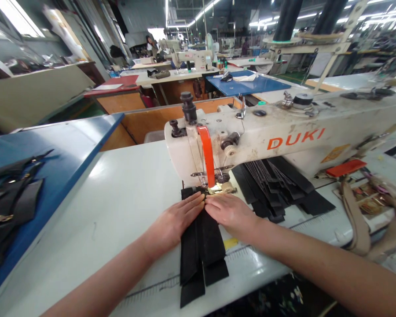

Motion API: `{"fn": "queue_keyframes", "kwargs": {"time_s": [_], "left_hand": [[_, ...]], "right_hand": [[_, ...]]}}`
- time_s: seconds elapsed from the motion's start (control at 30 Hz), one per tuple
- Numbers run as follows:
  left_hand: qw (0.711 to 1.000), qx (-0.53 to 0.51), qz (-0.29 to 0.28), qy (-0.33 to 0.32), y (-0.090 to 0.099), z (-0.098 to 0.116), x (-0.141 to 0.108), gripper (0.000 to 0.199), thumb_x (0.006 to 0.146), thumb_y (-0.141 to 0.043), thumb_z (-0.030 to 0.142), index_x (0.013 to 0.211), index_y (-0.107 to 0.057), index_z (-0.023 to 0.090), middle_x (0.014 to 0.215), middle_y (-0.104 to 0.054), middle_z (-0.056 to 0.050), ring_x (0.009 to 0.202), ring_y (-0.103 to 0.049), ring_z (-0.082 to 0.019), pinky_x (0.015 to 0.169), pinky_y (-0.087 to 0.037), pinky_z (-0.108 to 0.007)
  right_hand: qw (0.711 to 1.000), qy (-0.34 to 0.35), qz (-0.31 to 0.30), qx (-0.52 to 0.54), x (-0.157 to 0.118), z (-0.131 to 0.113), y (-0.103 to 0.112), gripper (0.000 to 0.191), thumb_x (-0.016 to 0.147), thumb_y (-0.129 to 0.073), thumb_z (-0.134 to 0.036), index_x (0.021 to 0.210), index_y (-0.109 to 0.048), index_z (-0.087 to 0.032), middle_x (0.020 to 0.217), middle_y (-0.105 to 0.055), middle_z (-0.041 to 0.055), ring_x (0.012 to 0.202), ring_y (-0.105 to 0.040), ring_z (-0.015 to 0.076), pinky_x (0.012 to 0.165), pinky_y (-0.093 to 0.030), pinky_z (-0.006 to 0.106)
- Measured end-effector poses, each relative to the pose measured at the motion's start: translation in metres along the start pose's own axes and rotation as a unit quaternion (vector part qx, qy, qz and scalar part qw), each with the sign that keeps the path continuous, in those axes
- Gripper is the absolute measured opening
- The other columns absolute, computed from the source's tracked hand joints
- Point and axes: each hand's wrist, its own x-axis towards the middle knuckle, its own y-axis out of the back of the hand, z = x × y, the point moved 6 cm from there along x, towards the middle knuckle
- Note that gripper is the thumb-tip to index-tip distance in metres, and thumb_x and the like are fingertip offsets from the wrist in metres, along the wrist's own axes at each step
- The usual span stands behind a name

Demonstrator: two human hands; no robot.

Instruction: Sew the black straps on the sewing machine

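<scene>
Forearms (95,277) cross near edge of white desk (119,198). Left grip (174,220), right grip (230,213) flat, fingers open, no grasp, pressing black strap stack (201,246); long axis runs from near desk edge to presser foot (221,188).

- Our left hand (176,219) lies palm down, open and flat, angled inward toward the middle of the view.
- Our right hand (230,212) also lies palm down, open and flat, angled inward from the other side.
- Our left fingers (192,206) and right fingers (217,204) stretch toward each other, held close together, with the nearest tips just beside each other.
- Our left forearm (100,276) is bare and reaches in from the bottom edge, with the left wrist (152,241) low and nearly straight.
- Our right forearm (317,260) is bare and reaches in from the lower right, with the right wrist (254,226) low and barely bent.
- Neither hand curls into a grip.
</scene>
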Motion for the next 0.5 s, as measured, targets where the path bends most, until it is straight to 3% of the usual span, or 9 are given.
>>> {"fn": "queue_keyframes", "kwargs": {"time_s": [0.5], "left_hand": [[1.000, 0.026, -0.012, -0.003, -0.0003, 0.0001, 0.0008, 0.045, 0.096, -0.036, 0.014, 0.141, -0.039, 0.013, 0.140, -0.050, -0.017, 0.137, -0.036, -0.022, 0.109, -0.040, -0.040]], "right_hand": [[1.000, -0.011, -0.006, -0.013, -0.0008, -0.0005, -0.0046, 0.014, 0.091, -0.052, -0.006, 0.088, -0.063, -0.012, 0.099, -0.066, 0.0117, 0.092, -0.062, 0.0207, 0.091, -0.049, 0.034]]}}
